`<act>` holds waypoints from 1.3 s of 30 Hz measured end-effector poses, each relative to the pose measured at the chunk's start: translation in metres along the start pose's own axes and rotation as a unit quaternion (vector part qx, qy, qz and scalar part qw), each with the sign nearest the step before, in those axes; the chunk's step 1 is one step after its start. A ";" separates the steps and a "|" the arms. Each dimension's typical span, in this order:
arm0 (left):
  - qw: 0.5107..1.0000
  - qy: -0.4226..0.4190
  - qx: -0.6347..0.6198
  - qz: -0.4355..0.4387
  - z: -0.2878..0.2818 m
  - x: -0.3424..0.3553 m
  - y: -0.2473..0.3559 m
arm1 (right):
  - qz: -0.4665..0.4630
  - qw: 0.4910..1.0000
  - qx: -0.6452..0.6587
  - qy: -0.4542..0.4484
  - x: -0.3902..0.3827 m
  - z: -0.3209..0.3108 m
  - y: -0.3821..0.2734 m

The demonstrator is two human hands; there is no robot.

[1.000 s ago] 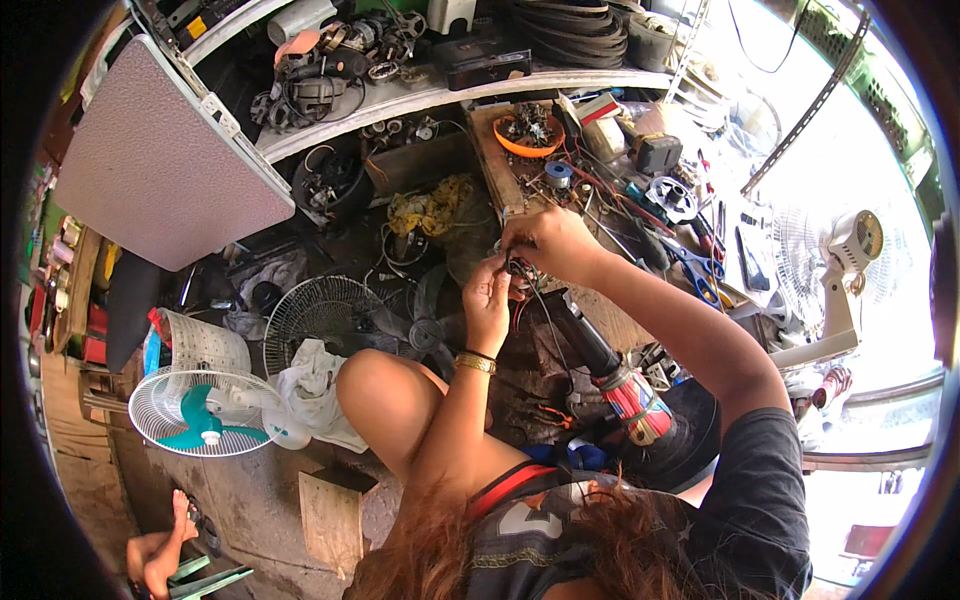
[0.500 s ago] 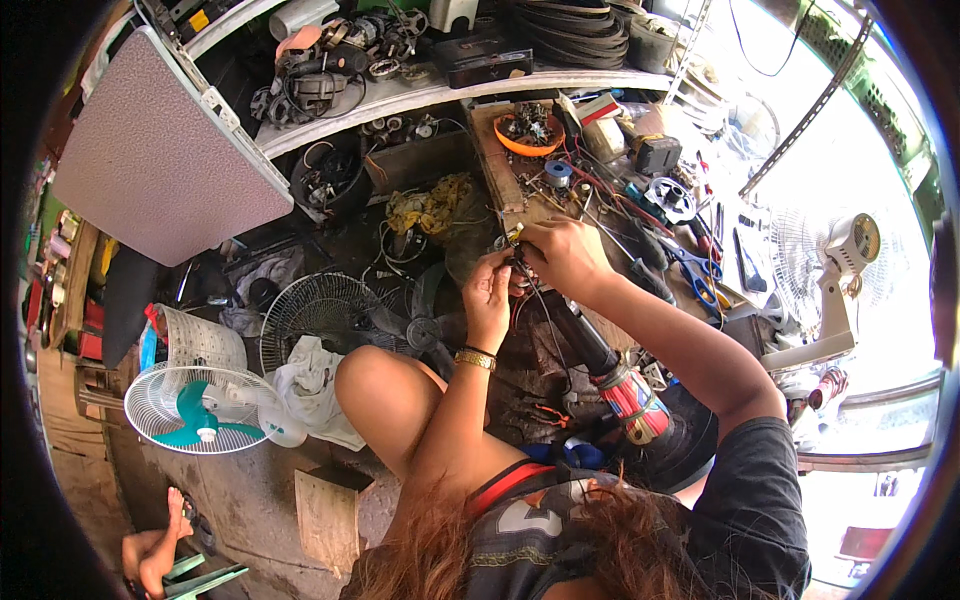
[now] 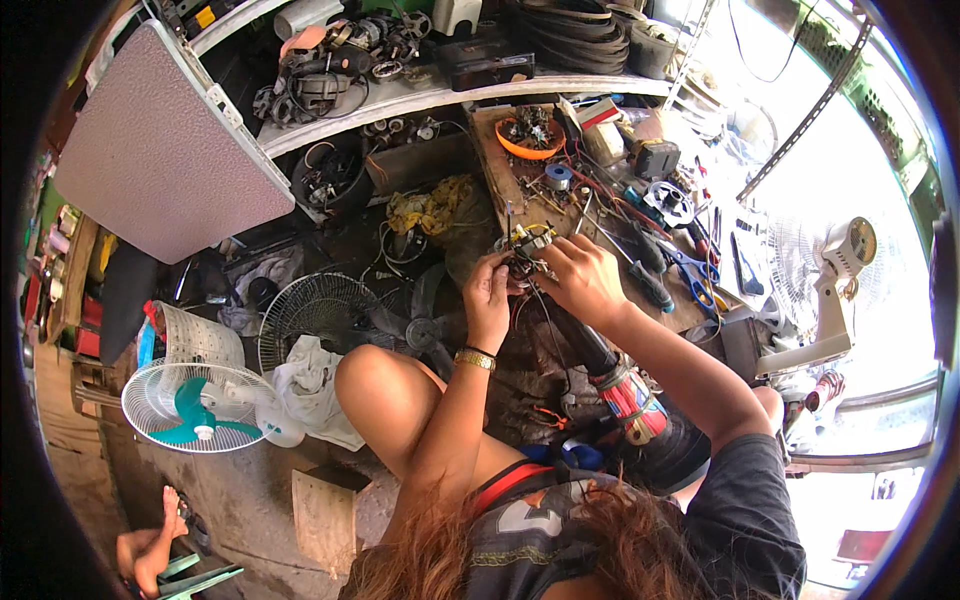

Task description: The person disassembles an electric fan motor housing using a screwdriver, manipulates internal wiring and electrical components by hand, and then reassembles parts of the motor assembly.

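A small fan motor (image 3: 530,238) with yellow and black wires sits in front of me, on top of a black stand pole (image 3: 588,343). The pole slants down to the right into a red, patterned lower part (image 3: 632,405). My left hand (image 3: 490,295) is closed around the motor's left side, with a gold watch band on its wrist. At the motor's right side, the bent fingers of my right hand (image 3: 580,278) are pressed together. Their tips are hidden, so what they pinch cannot be made out. A thin dark cable (image 3: 557,335) hangs below the motor.
A wooden bench (image 3: 512,190) holds an orange bowl (image 3: 530,150), a blue solder spool (image 3: 558,177), a screwdriver (image 3: 652,288) and blue scissors (image 3: 690,270). Fan cages (image 3: 320,315) and a teal-bladed fan (image 3: 195,410) stand left. Another person's foot (image 3: 172,512) shows lower left.
My right hand has shifted down and right from the top of the motor, leaving its yellow wires in view. My left hand has stayed almost still.
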State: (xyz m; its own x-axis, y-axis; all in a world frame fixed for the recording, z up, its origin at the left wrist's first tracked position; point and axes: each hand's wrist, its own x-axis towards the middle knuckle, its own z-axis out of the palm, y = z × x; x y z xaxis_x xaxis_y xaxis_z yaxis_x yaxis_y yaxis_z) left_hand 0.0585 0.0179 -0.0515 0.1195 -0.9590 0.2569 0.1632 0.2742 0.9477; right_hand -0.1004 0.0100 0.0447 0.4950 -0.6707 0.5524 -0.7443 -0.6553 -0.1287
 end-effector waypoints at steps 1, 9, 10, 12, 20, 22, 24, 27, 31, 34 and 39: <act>1.000 -0.001 0.001 0.002 0.000 0.000 0.000 | -0.017 1.000 -0.004 0.003 -0.001 -0.001 0.001; 0.994 0.034 -0.082 -0.059 0.001 -0.002 0.000 | -0.104 0.993 -0.057 -0.001 0.010 0.008 0.005; 0.994 0.034 -0.086 -0.053 0.001 0.000 0.000 | -0.110 0.992 -0.057 -0.006 0.010 0.010 0.008; 0.993 0.036 -0.098 -0.047 0.000 0.001 -0.002 | -0.121 0.991 -0.054 -0.007 0.010 0.012 0.008; 0.991 -0.022 -0.133 -0.018 -0.001 -0.004 0.006 | -0.098 0.993 -0.057 -0.044 0.011 0.012 0.004; 0.994 -0.018 -0.112 -0.013 0.000 -0.006 0.004 | -0.097 0.992 -0.050 -0.063 0.015 0.010 0.002; 0.994 -0.010 -0.105 -0.010 0.000 -0.006 0.004 | -0.102 0.990 -0.047 -0.084 0.019 0.006 0.002; 0.993 0.006 -0.113 -0.017 0.000 -0.006 0.003 | -0.096 0.987 -0.010 -0.125 0.026 -0.002 0.005; 0.993 0.023 -0.110 -0.035 0.002 -0.007 0.009 | -0.053 0.991 0.058 -0.106 0.034 -0.010 0.009; 0.994 0.032 -0.102 -0.035 0.003 -0.007 0.012 | -0.071 0.986 0.109 -0.106 0.055 -0.003 0.017; 0.998 0.035 -0.053 0.029 0.015 -0.006 0.016 | -0.117 0.953 0.036 -0.276 0.082 0.023 0.022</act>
State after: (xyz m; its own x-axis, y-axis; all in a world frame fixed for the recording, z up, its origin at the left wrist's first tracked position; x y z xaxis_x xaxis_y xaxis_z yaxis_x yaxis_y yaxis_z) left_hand 0.0460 0.0267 -0.0347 0.1990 -0.9352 0.2928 0.2571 0.3382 0.9053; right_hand -0.0659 -0.0676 0.0682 0.8189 -0.5710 0.0583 -0.5617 -0.8181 -0.1233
